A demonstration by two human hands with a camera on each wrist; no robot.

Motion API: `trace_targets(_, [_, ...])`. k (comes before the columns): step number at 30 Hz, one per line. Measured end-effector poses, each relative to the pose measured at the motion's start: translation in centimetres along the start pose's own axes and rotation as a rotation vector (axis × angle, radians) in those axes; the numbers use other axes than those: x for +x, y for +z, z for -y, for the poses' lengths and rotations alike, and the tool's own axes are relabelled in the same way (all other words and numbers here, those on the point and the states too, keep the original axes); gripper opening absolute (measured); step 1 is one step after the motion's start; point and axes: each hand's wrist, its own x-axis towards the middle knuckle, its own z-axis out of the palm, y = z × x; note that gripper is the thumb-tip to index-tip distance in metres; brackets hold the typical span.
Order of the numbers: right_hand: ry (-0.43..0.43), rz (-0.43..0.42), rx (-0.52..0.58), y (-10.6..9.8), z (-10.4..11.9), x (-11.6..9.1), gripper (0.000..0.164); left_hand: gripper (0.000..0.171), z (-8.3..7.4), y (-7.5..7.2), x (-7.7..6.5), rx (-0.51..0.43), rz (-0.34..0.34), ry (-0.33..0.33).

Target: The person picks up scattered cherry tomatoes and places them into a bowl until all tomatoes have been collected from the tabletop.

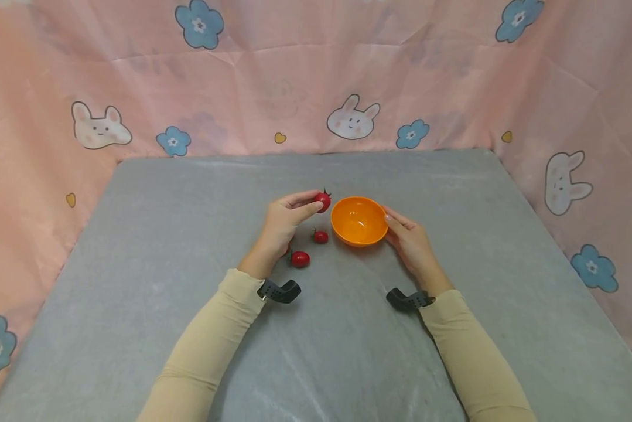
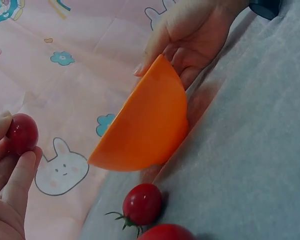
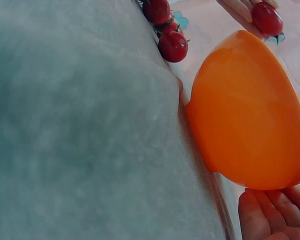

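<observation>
My left hand (image 1: 280, 224) pinches a red cherry tomato (image 1: 323, 203) with a green stem between thumb and fingertips, just left of the orange bowl (image 1: 358, 230). That held tomato (image 2: 23, 133) is clear of the cloth in the left wrist view. On the bowl's right side, my right hand (image 1: 414, 241) grips the rim, thumb on top and fingers against the outer wall. The bowl stands upright on the table, its inside bare. Nearby lie a small tomato (image 1: 320, 237) and another tomato (image 1: 300, 259); one more is mostly hidden behind my left wrist.
A grey cloth (image 1: 347, 351) covers the table. Pink curtains (image 1: 273, 76) printed with rabbits and flowers hang along the back and both sides. Dark straps (image 1: 279, 291) sit on both wrists, beside beige sleeves (image 1: 200, 346).
</observation>
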Motion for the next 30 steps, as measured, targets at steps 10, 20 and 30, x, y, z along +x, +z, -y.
trace_targets(10, [-0.001,0.001,0.003,0.0,0.1,0.0,0.054,0.035,-0.1,1.1,0.3,0.020,0.059,0.009])
trace_targets(20, [0.023,0.009,-0.023,-0.1,0.3,-0.1,0.052,0.033,-0.2,2.7,0.6,0.040,0.116,0.025])
trace_targets(30, [0.020,-0.004,-0.025,0.0,0.2,0.0,0.055,0.032,0.1,4.4,1.1,0.091,0.170,0.039])
